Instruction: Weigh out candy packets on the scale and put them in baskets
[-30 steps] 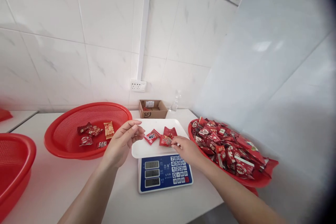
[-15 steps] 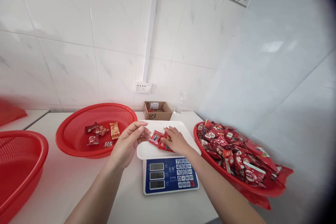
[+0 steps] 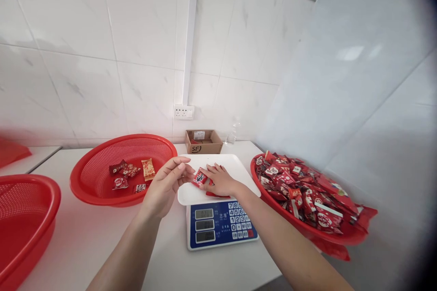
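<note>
On the scale (image 3: 220, 227), over its white tray (image 3: 239, 169), your right hand (image 3: 221, 180) lies palm down with the fingers stretched flat. It covers a small cluster of red packets (image 3: 199, 177) and presses on them rather than gripping any. One packet sticks out from under your fingertips at the tray's left side, and a red edge shows below your palm at the tray's front rim.

Your left hand (image 3: 167, 186) hovers at the left edge of the scale, loosely open with the fingers half curled and the thumb raised. It holds nothing. Its fingertips are just beside the exposed packet, but whether they touch it cannot be told.

Left of the scale stands a red mesh basket (image 3: 99, 188) with a few sweets (image 3: 128, 173) spread over its bottom, well apart from your hands. Farther left of the scale, at the frame's edge, is a second red basket (image 3: 23, 218).

Right of the scale, a third basket (image 3: 341, 238) is piled high with a heap (image 3: 300, 188) of red packets, and your right forearm passes just in front of its near rim.

Behind the scale, against the tiled wall, sits an open cardboard box (image 3: 204, 143). A clear bottle (image 3: 232, 135) stands just to the box's right, and a wall socket (image 3: 183, 112) is above it. All of it rests on a white counter (image 3: 85, 241).
</note>
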`<state>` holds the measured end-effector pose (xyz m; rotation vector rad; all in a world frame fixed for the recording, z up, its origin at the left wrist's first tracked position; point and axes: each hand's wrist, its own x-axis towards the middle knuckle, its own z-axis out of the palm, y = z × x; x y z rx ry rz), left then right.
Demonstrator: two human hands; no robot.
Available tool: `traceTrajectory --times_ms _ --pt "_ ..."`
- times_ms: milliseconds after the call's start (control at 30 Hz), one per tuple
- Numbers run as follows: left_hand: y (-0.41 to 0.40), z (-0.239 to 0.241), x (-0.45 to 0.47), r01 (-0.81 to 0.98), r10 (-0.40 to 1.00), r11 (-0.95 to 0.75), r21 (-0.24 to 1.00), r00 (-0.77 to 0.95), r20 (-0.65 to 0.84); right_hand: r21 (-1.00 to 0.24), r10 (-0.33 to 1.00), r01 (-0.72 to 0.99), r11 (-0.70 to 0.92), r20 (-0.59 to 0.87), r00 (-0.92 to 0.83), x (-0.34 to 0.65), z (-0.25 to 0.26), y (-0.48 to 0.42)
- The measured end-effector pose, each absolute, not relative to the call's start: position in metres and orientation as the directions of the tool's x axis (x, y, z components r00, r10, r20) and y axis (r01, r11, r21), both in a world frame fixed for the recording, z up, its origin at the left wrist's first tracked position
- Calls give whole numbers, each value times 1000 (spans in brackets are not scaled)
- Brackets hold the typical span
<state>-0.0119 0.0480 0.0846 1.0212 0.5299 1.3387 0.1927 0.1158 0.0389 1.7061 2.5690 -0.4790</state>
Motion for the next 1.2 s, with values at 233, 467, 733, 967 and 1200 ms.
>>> traceTrajectory --times_ms 233,467,733,967,1200 --pt "49 83 -8 -527 950 -75 847 221 221 -255 895 904 343 -205 -397 191 38 116" --pt "47 86 -15 -540 956 -100 835 181 231 -450 969 858 249 117 -220 243 33 116" --pt "48 84 -10 -558 958 -123 821 150 245 -271 962 961 -60 243 129 365 24 86" --pt "50 78 -1 -506 957 -93 858 194 218 -250 924 962 113 382 -9 326 27 73" --pt "50 80 -4 -485 961 -109 868 172 217 -317 879 822 473 109 -464 238 29 56"
